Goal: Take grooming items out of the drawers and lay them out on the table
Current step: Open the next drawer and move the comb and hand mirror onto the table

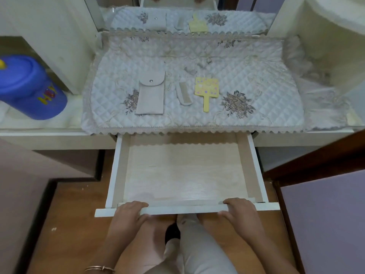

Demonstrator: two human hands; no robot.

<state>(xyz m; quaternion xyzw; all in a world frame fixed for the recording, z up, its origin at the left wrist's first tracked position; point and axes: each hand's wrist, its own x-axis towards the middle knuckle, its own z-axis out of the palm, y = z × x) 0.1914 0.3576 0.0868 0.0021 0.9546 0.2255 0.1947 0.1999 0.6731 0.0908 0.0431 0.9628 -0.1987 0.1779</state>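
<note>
With both hands curled over the front panel of the pale wood-grain drawer (185, 175), which stands pulled out and shows a bare floor, the step in hand looks like sliding it home. The left hand (128, 212) and right hand (240, 211) each hook their fingers (136, 204) over the top edge, close together and bent, thumbs underneath. Pushing evenly from both sides should keep the drawer from skewing on its runners, and the fingers ought to come off the inner lip before the panel meets the frame. Nothing to fetch lies near the fingers: the grey snap-flap fabric pouch (151, 95), the pale comb (184, 93) and the yellow dotted paddle-shaped hand mirror (206, 89) lie side by side on the quilted white table cover (266, 80), well beyond the drawer.
</note>
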